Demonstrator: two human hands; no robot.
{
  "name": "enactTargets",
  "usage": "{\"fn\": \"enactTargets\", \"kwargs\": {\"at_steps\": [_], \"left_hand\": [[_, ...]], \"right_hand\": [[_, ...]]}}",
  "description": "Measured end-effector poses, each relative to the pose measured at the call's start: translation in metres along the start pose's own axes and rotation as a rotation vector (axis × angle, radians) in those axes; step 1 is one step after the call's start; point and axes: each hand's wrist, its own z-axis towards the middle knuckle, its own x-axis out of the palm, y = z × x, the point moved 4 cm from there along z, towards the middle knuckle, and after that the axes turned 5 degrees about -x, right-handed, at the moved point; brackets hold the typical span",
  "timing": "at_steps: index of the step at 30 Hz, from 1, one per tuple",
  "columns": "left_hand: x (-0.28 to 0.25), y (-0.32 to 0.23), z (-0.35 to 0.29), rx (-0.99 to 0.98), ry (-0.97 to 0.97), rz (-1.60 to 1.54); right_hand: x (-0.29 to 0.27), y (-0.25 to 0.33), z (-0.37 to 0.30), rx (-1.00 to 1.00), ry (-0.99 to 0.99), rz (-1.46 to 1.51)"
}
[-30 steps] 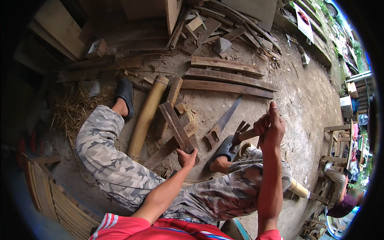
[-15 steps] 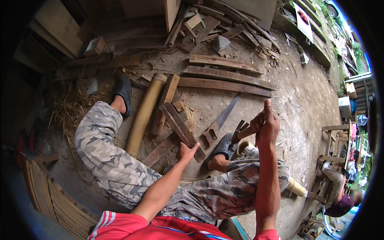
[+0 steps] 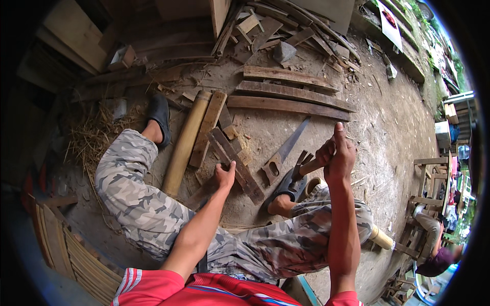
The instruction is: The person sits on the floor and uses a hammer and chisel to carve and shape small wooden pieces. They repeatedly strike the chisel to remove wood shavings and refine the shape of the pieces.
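My right hand [image 3: 338, 157] is closed around the handle of a claw hammer [image 3: 305, 162], raised over my right knee with the thumb stretched upward. The claw head points away to the left, over my clog. At the left edge of a short dark wooden plank [image 3: 245, 178], my left hand [image 3: 224, 176] has its thumb against the wood and its fingers curled, partly hidden. This plank lies slantwise across other wood pieces on the ground. Just right of it rests a handsaw [image 3: 275, 164] with a wooden handle, its blade pointing away from me.
A thick bamboo pole [image 3: 187, 145] and a squared timber [image 3: 208, 127] lie between my feet. Beyond them are several long boards [image 3: 291, 105] and a scrap wood heap [image 3: 265, 35]. Straw [image 3: 92, 135] lies at the left. A person [image 3: 434, 245] sits far right near a wooden bench [image 3: 429, 178].
My left hand has shifted from the plank's near end leftward and farther up its left edge. The plank has turned slightly. My right hand and the hammer are nearly unmoved.
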Motion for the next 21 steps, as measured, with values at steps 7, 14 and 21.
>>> {"fn": "enactTargets", "kwargs": {"at_steps": [7, 14, 21], "left_hand": [[-0.014, -0.026, 0.023, -0.348, 0.509, -0.261], [-0.017, -0.019, 0.018, -0.302, 0.468, -0.298], [-0.004, 0.002, 0.035, -0.218, 0.479, -0.366]], "right_hand": [[0.004, -0.027, 0.010, 0.133, -0.036, 0.117], [0.016, -0.088, 0.029, 0.345, -0.098, 0.189], [0.011, -0.219, 0.067, 0.652, -0.158, 0.407]]}}
